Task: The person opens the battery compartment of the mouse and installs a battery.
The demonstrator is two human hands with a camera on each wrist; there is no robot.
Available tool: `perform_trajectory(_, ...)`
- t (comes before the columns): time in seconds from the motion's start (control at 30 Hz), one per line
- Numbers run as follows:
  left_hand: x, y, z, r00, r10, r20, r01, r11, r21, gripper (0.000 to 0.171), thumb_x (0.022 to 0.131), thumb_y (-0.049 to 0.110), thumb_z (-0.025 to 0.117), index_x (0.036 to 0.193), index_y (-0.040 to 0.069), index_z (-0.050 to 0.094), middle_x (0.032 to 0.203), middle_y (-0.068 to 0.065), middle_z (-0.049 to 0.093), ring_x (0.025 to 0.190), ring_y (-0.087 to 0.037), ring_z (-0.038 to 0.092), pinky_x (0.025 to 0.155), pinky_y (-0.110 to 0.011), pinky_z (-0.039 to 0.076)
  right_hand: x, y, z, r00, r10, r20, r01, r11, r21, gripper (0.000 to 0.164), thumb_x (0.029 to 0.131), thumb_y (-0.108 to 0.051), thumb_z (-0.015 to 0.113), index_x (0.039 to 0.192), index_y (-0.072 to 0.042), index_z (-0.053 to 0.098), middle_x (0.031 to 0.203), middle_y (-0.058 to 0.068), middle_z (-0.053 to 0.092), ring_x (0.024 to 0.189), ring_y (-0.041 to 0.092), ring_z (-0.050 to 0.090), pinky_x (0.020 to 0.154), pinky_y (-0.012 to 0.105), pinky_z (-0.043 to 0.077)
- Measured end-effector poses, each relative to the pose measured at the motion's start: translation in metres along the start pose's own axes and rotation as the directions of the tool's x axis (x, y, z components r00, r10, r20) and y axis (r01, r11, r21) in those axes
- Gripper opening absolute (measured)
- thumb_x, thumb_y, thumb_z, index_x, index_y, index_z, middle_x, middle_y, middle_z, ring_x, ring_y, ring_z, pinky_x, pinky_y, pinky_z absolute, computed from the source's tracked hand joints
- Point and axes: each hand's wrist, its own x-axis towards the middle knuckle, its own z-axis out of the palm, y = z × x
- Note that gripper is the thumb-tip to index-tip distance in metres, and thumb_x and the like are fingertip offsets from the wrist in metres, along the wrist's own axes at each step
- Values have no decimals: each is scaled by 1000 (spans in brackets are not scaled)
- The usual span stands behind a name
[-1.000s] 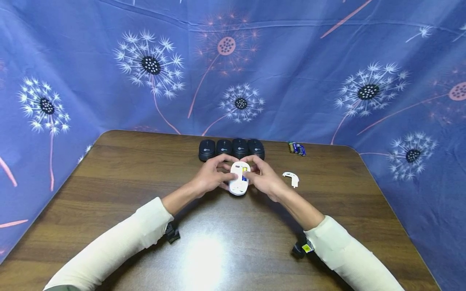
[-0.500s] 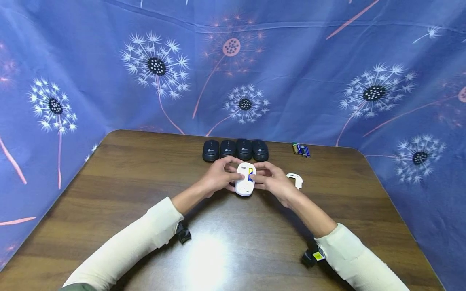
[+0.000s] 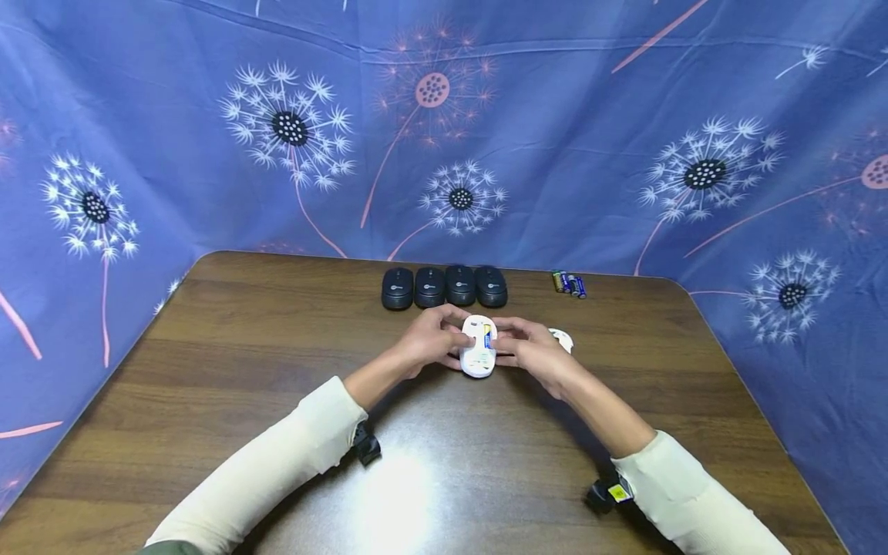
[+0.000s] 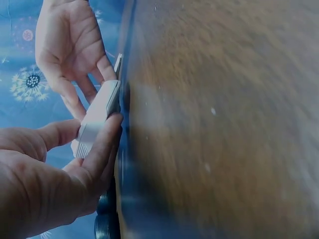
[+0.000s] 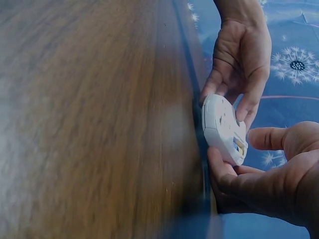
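A white computer mouse [image 3: 477, 361] is held underside up, its battery compartment uncovered. Inside lies a yellow-and-blue battery [image 3: 487, 331]. My left hand [image 3: 432, 338] grips the mouse from the left, thumb on its underside and fingers at the far edge and below. From the other side, my right hand [image 3: 541, 353] holds it with fingertips against the side and thumb by the battery. The right wrist view shows the mouse [image 5: 215, 119] tilted between both hands. Behind my right hand, a white battery cover [image 3: 563, 339] lies partly hidden on the table.
Several black mice [image 3: 430, 287] stand in a row at the back of the wooden table [image 3: 277, 339]. Several small batteries [image 3: 569, 284] lie side by side at the back right. A blue cloth with a dandelion print [image 3: 541, 100] hangs behind the table.
Both hands have shifted right with the mouse and slightly nearer. My right index finger has left the mouse's top end for its side. My right hand now covers part of the battery cover.
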Motion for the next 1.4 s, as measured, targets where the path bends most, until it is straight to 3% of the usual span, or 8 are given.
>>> perform_trajectory(0.23, 4, 2, 11, 1000, 0, -20, 0, 1000, 16, 45, 99, -4, 80, 141, -5, 63, 110, -17, 75, 81, -18, 74, 70, -33, 73, -10, 3, -11, 1000, -7, 3, 7, 1000, -13, 60, 111, -7, 62, 166, 9, 42, 148, 27, 60, 124, 23, 70, 113, 39, 66)
perform_trajectory(0.4, 7, 3, 21, 999, 14, -50, -13, 1000, 25, 35, 97, -4, 82, 127, -8, 64, 99, -12, 73, 76, -15, 69, 63, -27, 70, -14, 6, -18, 1000, -13, 3, 13, 1000, -5, 61, 112, -6, 60, 166, 11, 40, 152, 31, 59, 123, 20, 71, 111, 35, 67)
perform_trajectory(0.6, 10, 1, 32, 998, 18, -63, -18, 1000, 11, 27, 96, -6, 84, 113, -8, 63, 90, -8, 66, 74, -17, 68, 69, -31, 73, -22, 10, -29, 1000, -18, -8, 17, 1000, -25, 58, 114, -6, 58, 167, 12, 40, 154, 31, 59, 124, 16, 69, 109, 31, 66)
perform_trajectory(1.0, 12, 10, 54, 1000, -24, -3, 24, 1000, -21, 26, 98, -8, 78, 123, -13, 69, 98, -15, 73, 87, -24, 75, 82, -38, 75, -34, 19, -50, 1000, -6, -18, 6, 1000, -5, 61, 114, -6, 59, 166, 16, 36, 148, 25, 62, 114, 5, 69, 102, 23, 67)
perform_trajectory(1.23, 13, 15, 67, 999, -35, 16, 35, 999, -35, 30, 99, -9, 76, 127, -15, 69, 110, -23, 76, 103, -34, 79, 93, -44, 74, -40, 22, -63, 999, 16, -30, -16, 1000, -8, 62, 115, -10, 59, 167, 15, 36, 155, 28, 57, 113, 2, 70, 102, 22, 66)
perform_trajectory(1.4, 15, 15, 76, 1000, -20, 6, 20, 998, -65, 32, 97, -11, 73, 128, -16, 68, 105, -19, 72, 99, -32, 78, 95, -46, 73, -41, 24, -71, 999, 13, -38, -13, 1000, -8, 61, 116, -10, 58, 167, 15, 35, 153, 26, 60, 112, 1, 72, 102, 22, 67)
